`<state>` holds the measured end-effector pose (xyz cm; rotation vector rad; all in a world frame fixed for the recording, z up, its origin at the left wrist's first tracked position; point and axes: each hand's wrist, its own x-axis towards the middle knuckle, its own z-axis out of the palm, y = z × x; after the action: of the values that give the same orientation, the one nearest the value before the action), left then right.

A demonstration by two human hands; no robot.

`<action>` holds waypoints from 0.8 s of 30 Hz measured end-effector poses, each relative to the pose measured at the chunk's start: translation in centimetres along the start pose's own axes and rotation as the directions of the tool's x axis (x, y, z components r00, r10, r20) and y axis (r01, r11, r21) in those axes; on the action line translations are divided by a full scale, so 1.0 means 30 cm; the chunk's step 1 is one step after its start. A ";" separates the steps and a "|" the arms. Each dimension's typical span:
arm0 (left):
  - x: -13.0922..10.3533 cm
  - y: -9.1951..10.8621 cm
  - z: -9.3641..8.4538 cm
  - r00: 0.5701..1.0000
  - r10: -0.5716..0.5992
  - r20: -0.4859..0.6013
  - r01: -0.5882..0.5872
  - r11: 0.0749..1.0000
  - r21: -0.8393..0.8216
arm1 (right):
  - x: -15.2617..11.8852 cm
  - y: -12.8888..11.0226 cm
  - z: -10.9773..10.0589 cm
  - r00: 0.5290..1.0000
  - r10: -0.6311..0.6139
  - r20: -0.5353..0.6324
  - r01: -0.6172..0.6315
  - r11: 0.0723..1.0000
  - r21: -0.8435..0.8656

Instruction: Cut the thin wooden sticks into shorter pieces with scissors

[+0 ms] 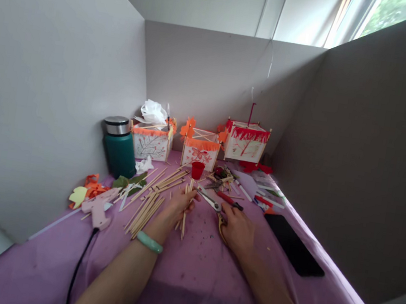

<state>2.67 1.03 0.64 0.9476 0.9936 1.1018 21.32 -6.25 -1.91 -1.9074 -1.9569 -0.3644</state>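
My left hand (pixel 179 204) is closed around a few thin wooden sticks (pixel 183 225), which stand nearly upright in the fingers. A green bangle (pixel 150 242) circles that wrist. To its right, my right hand (pixel 240 229) has its fingers on the gold handle of a pair of scissors (pixel 211 201). The scissor blades point toward the left hand, and their tips lie close to its fingers. Just beyond the right hand are red-handled pliers (pixel 229 199). More sticks (pixel 145 214) lie in loose bundles left of my left hand.
Three stick-framed paper lanterns (pixel 199 157) line the back, with a red cup (pixel 197 170) in front. At left are a green bottle (pixel 119 149) and a pink glue gun (pixel 98 210) with its cord. A black phone (pixel 294 244) lies at right. Grey partitions (pixel 230 75) enclose the table.
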 end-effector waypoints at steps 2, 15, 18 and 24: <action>-0.003 0.001 0.001 1.000 -0.005 0.008 0.005 1.000 -0.014 | 0.001 0.001 0.002 1.000 -0.006 0.013 0.006 1.000 0.003; -0.007 0.010 0.009 1.000 -0.028 0.008 0.029 0.999 -0.024 | 0.005 0.000 0.006 1.000 -0.001 0.024 0.002 1.000 -0.026; 0.000 0.004 0.004 1.000 -0.029 -0.004 0.029 1.000 -0.013 | 0.006 -0.002 0.003 0.999 -0.013 0.039 0.013 1.000 -0.020; 0.010 -0.010 -0.009 1.000 -0.023 0.015 0.024 0.999 -0.022 | 0.008 -0.005 -0.009 0.995 -0.011 0.100 0.008 1.000 0.027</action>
<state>2.54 1.29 0.23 0.9226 0.9760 1.0829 21.19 -6.15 -1.56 -1.9350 -2.0251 -0.2487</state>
